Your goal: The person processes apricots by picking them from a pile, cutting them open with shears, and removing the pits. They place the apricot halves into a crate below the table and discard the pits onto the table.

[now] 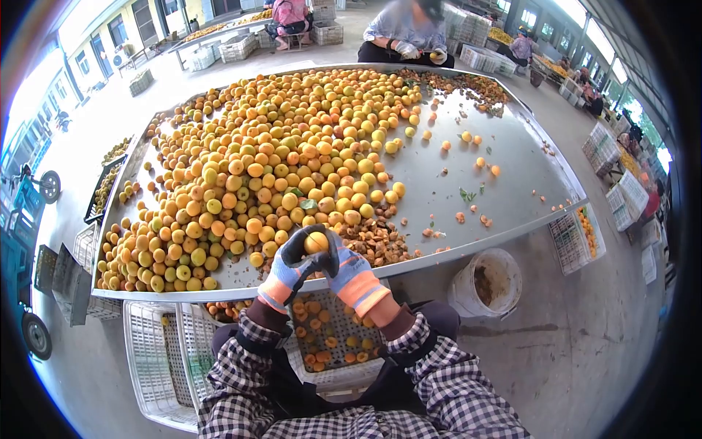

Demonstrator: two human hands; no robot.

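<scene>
Your gloved fingers (311, 252) cover most of the apricot (316, 241); crate (330, 344) partly hidden behind your forearms

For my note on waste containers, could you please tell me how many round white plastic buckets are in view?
1. The round white plastic bucket stands on the floor beside the near right edge of the large metal sorting table, right of the person. Others may be hidden behind the table.

apricots (292, 157) orange-yellow; gloves (351, 274) blue-orange-black; sleeves (453, 380) black-white check; table (512, 154) grey
</scene>
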